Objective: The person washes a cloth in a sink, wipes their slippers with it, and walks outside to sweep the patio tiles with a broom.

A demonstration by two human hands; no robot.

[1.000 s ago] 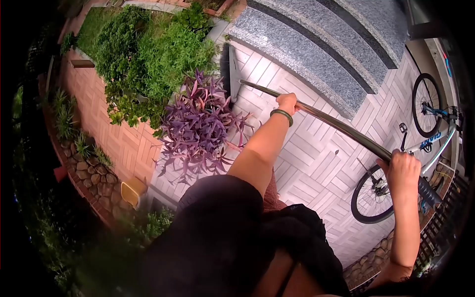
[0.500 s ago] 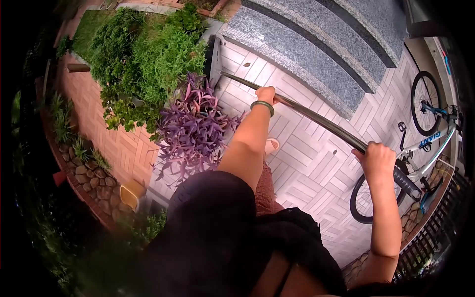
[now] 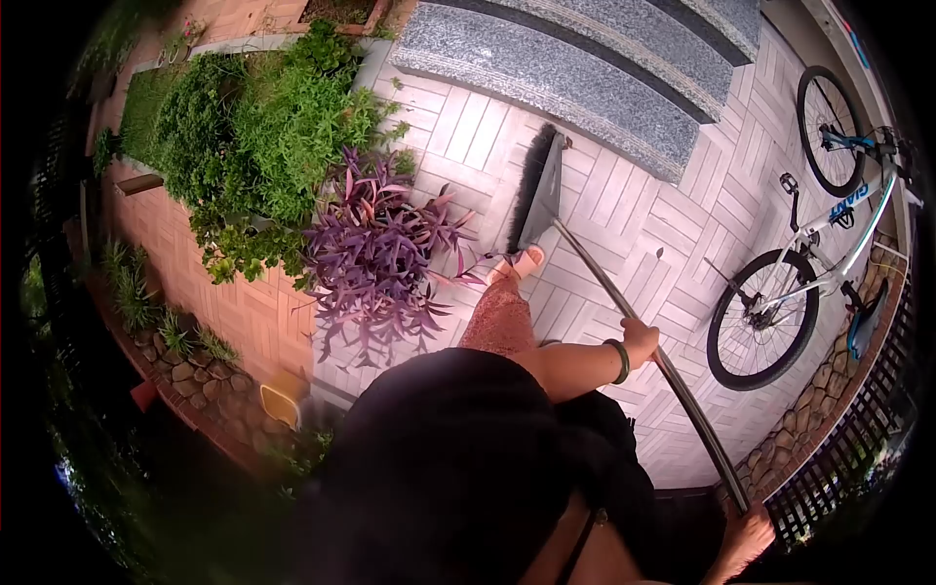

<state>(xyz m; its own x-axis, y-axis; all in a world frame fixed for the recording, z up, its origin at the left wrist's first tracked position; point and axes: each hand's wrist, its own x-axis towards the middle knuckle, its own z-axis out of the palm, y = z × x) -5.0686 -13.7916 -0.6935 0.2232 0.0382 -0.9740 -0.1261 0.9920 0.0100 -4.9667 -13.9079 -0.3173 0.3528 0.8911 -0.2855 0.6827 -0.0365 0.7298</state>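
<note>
A broom (image 3: 549,195) with a grey head and dark bristles rests on the pale tiled floor, just ahead of my sandalled foot (image 3: 517,265). Its long metal handle (image 3: 694,409) slants down toward the lower right. Around the middle of that handle, my left hand (image 3: 640,341), with a green bangle at the wrist, is closed. Nearer the handle's end, my right hand (image 3: 749,532) is wrapped round it low at the right edge of view. A small dark leaf (image 3: 660,253) lies on the tiles to the right of the broom head.
Grey stone steps (image 3: 546,68) rise beyond the broom. A white bicycle (image 3: 819,244) stands at the right by a dark fence (image 3: 838,468). Purple-leaved plants (image 3: 380,258) and green bushes (image 3: 283,117) border the left side, with a yellow container (image 3: 281,405) lower down.
The broom head has come from beside the plants toward my foot and to the right. Both hands have moved down with the handle, the left one also rightward.
</note>
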